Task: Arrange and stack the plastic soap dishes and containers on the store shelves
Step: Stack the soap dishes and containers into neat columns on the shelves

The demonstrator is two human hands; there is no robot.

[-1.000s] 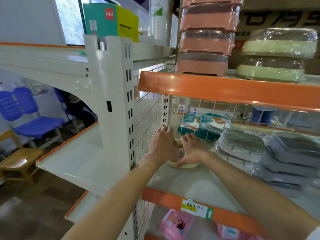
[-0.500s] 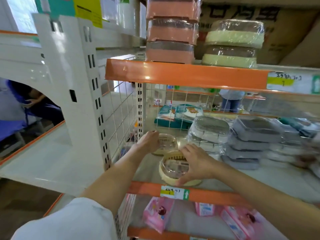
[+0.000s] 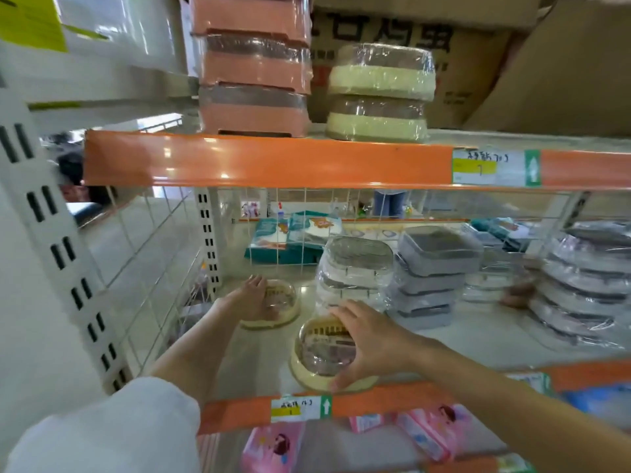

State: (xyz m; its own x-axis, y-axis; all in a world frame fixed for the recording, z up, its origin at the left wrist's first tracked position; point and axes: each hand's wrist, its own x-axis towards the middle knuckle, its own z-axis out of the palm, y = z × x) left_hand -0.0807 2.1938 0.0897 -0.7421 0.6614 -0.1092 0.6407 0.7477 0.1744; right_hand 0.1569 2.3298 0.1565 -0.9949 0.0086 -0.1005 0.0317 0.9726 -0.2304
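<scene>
Two round cream soap dishes with clear lids sit on the middle shelf [image 3: 478, 339]. My left hand [image 3: 252, 298] rests with straight fingers on the left side of the far soap dish [image 3: 283, 302], near the wire mesh wall. The near soap dish [image 3: 321, 356] stands at the shelf's front edge, just behind the orange strip. My right hand [image 3: 368, 339] grips it from the right, fingers curled over the lid and thumb at the front rim. The two dishes stand apart.
Wrapped stacks stand behind: a clear-white stack [image 3: 355, 268], a grey stack [image 3: 433, 268], and a blurred stack [image 3: 580, 285] at right. Pink containers [image 3: 252, 80] and cream containers [image 3: 379, 93] fill the upper shelf. Wire mesh [image 3: 153, 254] closes the left side. Pink packs [image 3: 273, 448] lie below.
Both hands were together on the dishes at the back left. My right hand has drawn one dish forward to the shelf's front edge; my left hand stays with the other at the back.
</scene>
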